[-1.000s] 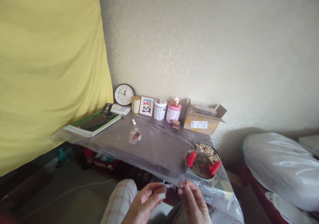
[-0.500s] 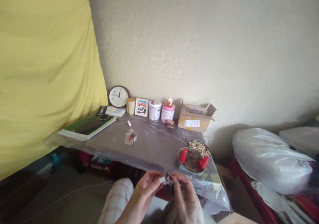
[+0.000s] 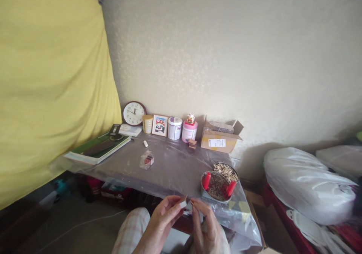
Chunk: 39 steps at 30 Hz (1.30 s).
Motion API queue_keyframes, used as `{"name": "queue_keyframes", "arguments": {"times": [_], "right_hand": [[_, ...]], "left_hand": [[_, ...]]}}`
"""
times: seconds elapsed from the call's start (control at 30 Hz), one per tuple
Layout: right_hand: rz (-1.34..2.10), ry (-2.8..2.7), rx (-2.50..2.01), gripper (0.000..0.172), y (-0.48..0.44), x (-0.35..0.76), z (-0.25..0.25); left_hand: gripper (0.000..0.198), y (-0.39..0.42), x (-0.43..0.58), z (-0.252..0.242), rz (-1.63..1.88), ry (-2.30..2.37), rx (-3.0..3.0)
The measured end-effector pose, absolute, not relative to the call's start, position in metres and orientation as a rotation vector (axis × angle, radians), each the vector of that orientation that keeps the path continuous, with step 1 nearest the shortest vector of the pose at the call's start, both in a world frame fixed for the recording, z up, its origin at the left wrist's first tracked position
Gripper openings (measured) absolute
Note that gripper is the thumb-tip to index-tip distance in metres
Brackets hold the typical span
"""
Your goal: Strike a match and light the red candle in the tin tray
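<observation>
My left hand (image 3: pixel 166 216) is closed around a small matchbox (image 3: pixel 183 204), with a pale side and a brownish face showing. Just right of it, my right hand (image 3: pixel 207 222) pinches a thin matchstick (image 3: pixel 192 202) between thumb and fingertip. Its tip points toward the box, a small gap apart. Both hands are over my lap at the table's front edge. Beyond the right hand stands a round tin (image 3: pixel 216 188) of dark grainy material with two red pieces upright at its rim. Touching it from behind is a container of loose matchsticks (image 3: pixel 224 171).
On the plastic-covered table (image 3: pixel 166 171) lie a clear-wrapped packet (image 3: pixel 147 159), a small brown box (image 3: pixel 192 144) and a green book (image 3: pixel 98 146). Along the wall stand a clock (image 3: pixel 134 113), a framed panda picture (image 3: pixel 160 125), canisters and an open carton (image 3: pixel 217 141).
The matchstick and my right fingertips have shifted slightly left, and the matchbox is tilted a little more. The camera view has tipped up slightly, so the table things sit lower.
</observation>
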State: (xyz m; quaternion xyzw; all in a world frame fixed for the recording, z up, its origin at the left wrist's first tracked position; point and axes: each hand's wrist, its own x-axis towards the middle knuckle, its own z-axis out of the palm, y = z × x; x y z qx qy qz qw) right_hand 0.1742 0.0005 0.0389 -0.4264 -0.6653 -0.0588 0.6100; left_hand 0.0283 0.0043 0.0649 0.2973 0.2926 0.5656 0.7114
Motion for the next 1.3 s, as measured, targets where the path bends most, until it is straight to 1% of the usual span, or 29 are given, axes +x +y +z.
{"name": "queue_keyframes", "arguments": {"times": [0.1,0.2,0.3,0.4,0.53,0.6,0.7,0.83,0.93,1.13,1.23,1.3], "right_hand": [[-0.149,-1.588,-0.948,0.015,0.0,0.175,0.054],[-0.184,-1.654,-0.952,0.014,-0.001,0.178,0.067],[-0.197,-1.576,-0.953,0.012,-0.005,0.183,0.07],[-0.212,-1.476,-0.894,0.013,-0.008,0.185,0.062],[-0.177,-1.676,-1.043,0.015,0.009,0.186,0.037],[-0.243,-1.539,-1.099,0.015,0.023,0.19,0.025],[-0.169,-1.352,-1.178,0.016,0.033,0.201,0.019],[0.079,-1.225,-1.177,0.018,0.024,0.206,0.032],[0.138,-1.21,-1.166,0.016,0.012,0.194,0.044],[-0.008,-1.455,-1.016,0.016,0.0,0.168,0.059],[-0.069,-1.579,-1.02,0.011,-0.004,0.171,0.07],[-0.092,-1.546,-0.997,0.009,-0.009,0.174,0.074]], "left_hand": [[0.017,0.004,0.029,0.065,1.26,0.674,0.648],[0.017,0.003,0.029,0.067,1.268,0.688,0.646],[0.015,0.005,0.029,0.067,1.276,0.699,0.64],[0.013,0.007,0.03,0.067,1.286,0.699,0.632],[0.014,0.007,0.031,0.072,1.303,0.71,0.685],[0.017,0.005,0.028,0.077,1.304,0.76,0.72],[0.018,0.002,0.023,0.079,1.292,0.81,0.723],[0.018,0.003,0.021,0.073,1.297,0.797,0.685],[0.019,0.004,0.025,0.07,1.296,0.76,0.662],[0.015,0.0,0.028,0.075,1.285,0.701,0.664],[0.014,0.001,0.026,0.071,1.294,0.7,0.667],[0.014,0.003,0.025,0.068,1.301,0.71,0.661]]}}
